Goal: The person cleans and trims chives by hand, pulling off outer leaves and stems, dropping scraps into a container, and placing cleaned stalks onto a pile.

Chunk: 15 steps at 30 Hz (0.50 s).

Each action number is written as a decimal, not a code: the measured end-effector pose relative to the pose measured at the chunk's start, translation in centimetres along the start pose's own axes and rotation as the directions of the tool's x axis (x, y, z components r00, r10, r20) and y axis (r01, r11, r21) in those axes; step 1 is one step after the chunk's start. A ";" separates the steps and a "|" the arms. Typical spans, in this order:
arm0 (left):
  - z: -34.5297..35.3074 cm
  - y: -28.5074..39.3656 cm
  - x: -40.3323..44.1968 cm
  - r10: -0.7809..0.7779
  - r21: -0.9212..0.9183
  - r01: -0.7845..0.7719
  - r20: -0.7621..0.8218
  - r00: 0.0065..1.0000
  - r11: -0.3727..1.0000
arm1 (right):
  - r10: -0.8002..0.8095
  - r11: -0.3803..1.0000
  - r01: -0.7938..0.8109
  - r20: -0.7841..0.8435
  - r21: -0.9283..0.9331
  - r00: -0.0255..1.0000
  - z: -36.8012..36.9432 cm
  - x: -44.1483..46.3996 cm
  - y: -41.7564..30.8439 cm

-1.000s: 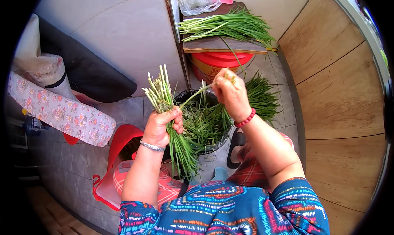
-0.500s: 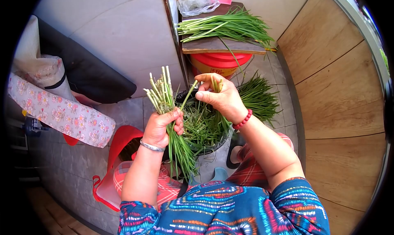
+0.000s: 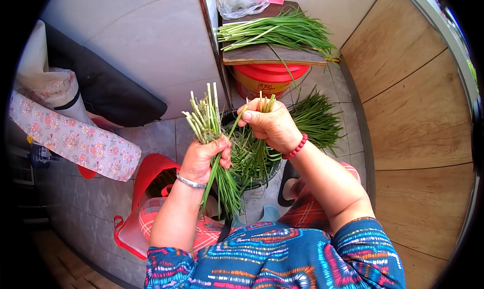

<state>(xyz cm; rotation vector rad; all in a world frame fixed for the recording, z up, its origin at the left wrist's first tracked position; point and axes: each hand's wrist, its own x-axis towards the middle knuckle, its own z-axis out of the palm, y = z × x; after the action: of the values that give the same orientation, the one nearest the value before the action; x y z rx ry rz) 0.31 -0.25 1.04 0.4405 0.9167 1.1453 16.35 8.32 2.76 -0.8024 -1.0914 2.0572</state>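
My left hand (image 3: 204,158) is closed around a bunch of garlic chives (image 3: 224,188), pale stem ends up and green leaves hanging down. Dry, stringy bits cling to the stems above my fist. In my right hand (image 3: 275,125) is a smaller bunch, its cut ends (image 3: 266,104) poking up above the fingers. Thumb and forefinger pinch a single stalk (image 3: 238,119) that leans toward the left-hand bunch. Below both hands, a dark basin (image 3: 278,174) holds loose green and yellowish trimmings (image 3: 252,163), partly hidden by the hands and chives.
A pile of chives (image 3: 277,29) lies on a wooden board (image 3: 302,58) above a red bucket (image 3: 252,74). More chives (image 3: 320,120) rest on the tiled floor to the right. A red bag (image 3: 146,178) stands by my left leg; wooden panels (image 3: 418,112) line the right.
My left hand and its bunch have shifted slightly right. My right thumb and forefinger have drawn closer together on the single stalk, and the hand has dipped a little.
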 end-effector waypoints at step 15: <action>0.2 -0.3 0.0 0.022 -0.013 -0.022 -0.024 0.999 1.000 | -0.133 0.930 0.141 0.047 -0.341 0.990 1.0 -0.4 0.2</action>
<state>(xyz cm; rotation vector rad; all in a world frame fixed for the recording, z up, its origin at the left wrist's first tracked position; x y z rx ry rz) 0.65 -0.39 0.92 0.4276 0.9270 1.1782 15.78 7.45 3.13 -0.8443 -1.5032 1.7872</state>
